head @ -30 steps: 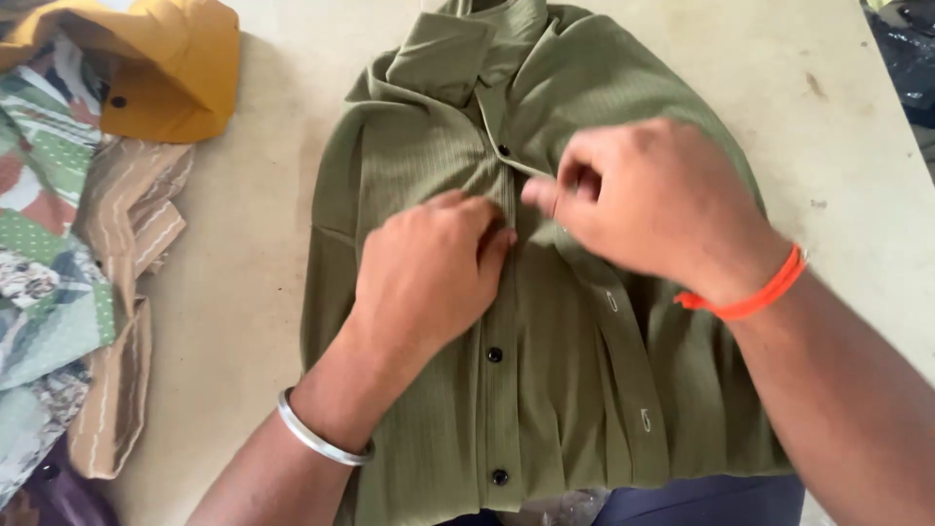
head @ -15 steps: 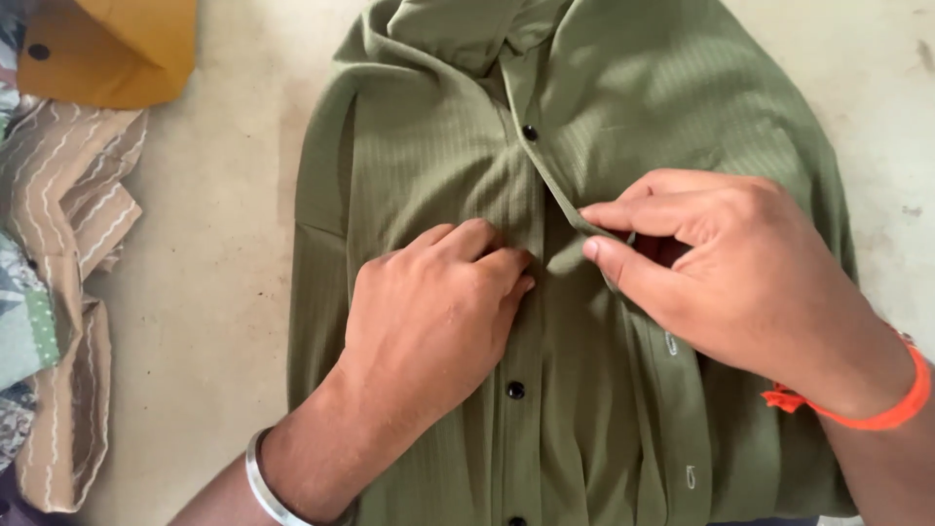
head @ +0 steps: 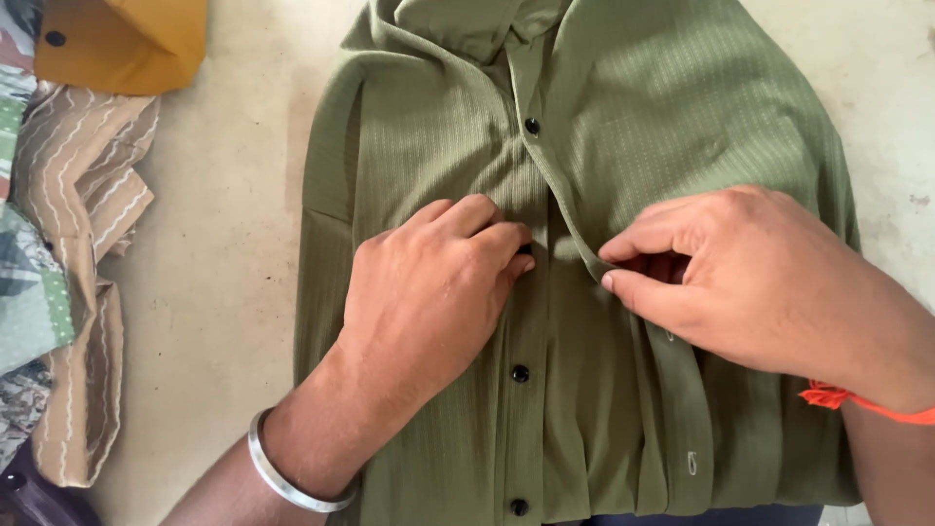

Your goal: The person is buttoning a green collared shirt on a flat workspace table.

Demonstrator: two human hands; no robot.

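Far left: a heap of patterned cloth (head: 68,292) in brown, green and white lies along the edge of the counter (head: 214,244), with a mustard-yellow garment (head: 127,44) above it.
Left hand (head: 429,292): it lies palm down on the shirt's left front panel, fingers curled together, the fingertips (head: 511,255) pressing the button band just beside the placket; it grips nothing that shows, only presses the cloth flat.
Left arm: it comes in from the bottom edge, wrist bent forward, with a silver bangle (head: 282,477) round it.
Shirt (head: 438,127): olive green, finely ribbed, laid front up in the middle of the counter with the collar at the top; black buttons (head: 520,373) run down the centre, the upper part lying unfastened.
Right hand (head: 750,282): thumb and forefinger are closed in a pinch on the loose edge of the buttonhole band, lifting it slightly off the panel beneath.
Right arm: it enters from the right edge, with an orange thread (head: 862,404) tied at the wrist.
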